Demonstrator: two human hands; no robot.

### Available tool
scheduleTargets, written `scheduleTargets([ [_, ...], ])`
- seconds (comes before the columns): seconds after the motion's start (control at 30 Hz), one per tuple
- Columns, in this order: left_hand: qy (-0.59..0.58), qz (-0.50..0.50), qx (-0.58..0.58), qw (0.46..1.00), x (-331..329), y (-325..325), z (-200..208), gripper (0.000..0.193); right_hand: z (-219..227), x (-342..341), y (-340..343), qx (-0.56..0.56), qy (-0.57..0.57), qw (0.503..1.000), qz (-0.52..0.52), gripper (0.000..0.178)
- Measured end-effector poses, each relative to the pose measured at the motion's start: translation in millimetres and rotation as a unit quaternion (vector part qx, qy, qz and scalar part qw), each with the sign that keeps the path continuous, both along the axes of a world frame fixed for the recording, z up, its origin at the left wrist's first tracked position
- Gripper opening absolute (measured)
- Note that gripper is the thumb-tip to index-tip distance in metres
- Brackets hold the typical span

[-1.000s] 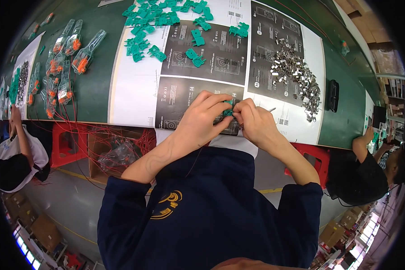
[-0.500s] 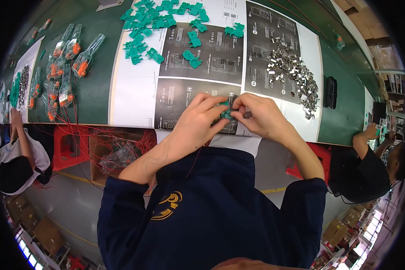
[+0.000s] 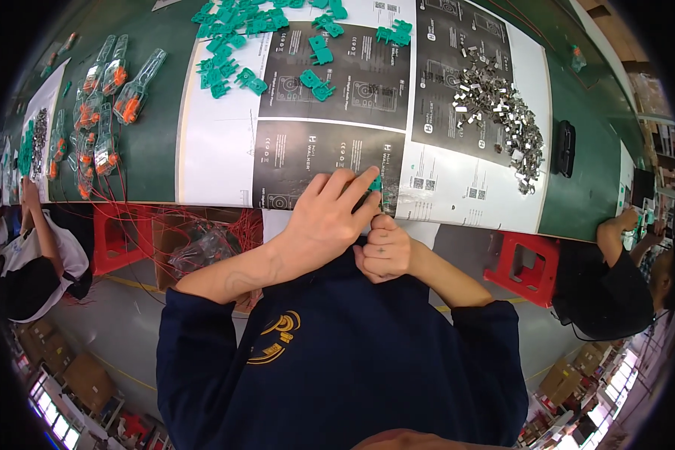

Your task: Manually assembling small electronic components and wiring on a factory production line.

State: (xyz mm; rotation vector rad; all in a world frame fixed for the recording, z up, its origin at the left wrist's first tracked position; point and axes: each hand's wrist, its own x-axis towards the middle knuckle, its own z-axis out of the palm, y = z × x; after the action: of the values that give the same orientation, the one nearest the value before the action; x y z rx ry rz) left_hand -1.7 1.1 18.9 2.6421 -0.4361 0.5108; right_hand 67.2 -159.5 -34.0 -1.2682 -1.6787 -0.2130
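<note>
My left hand (image 3: 331, 211) is at the front edge of the table, its fingers bent over a small green plastic part (image 3: 376, 184) and pressing it on the black printed sheet. Most of that part is covered by the fingers. Just below the table edge, my right hand (image 3: 385, 250) is curled into a fist close to the left fingertips; what it grips, if anything, is hidden. Farther back lie loose green plastic parts (image 3: 321, 51), single and heaped. A spread pile of small silvery metal pieces (image 3: 523, 132) is at the right.
Clear plastic bottle-shaped holders with orange parts (image 3: 133, 101) and red wires lie at the left. A black case (image 3: 567, 148) rests on the green tabletop (image 3: 154, 150) at right. Red stools (image 3: 527, 264) stand below. A co-worker's arm (image 3: 615, 229) is at the far right, another's at left.
My right hand has moved down and left, off the sheet to below the table edge, and closed into a fist. My left hand has shifted slightly down, still on the green part.
</note>
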Motion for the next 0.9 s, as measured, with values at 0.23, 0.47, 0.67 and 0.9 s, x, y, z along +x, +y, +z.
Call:
scheduleTargets([
  [0.23, -0.008, -0.020, 0.049, 0.999, 0.0, 3.7, -3.4, 0.032, 47.9, 5.9, -4.8, 0.033, 0.288, 0.956, 0.049, 0.033],
  [0.47, 0.010, -0.046, 0.024, 0.999, 2.2, 4.2, 3.3, 0.032, 65.5, 12.0, -4.3, 0.050, 0.408, 0.911, 0.033, 0.035],
  [0.67, 0.012, -0.042, 0.029, 0.999, 2.7, 3.5, 4.6, 0.029, 65.3, 17.0, 0.1, 0.018, 0.393, 0.919, 0.029, 0.035],
  [0.9, 0.010, -0.034, 0.017, 0.999, 3.2, 2.6, 0.3, 0.029, 68.4, 16.4, 5.9, 0.004, 0.420, 0.907, 0.017, 0.033],
])
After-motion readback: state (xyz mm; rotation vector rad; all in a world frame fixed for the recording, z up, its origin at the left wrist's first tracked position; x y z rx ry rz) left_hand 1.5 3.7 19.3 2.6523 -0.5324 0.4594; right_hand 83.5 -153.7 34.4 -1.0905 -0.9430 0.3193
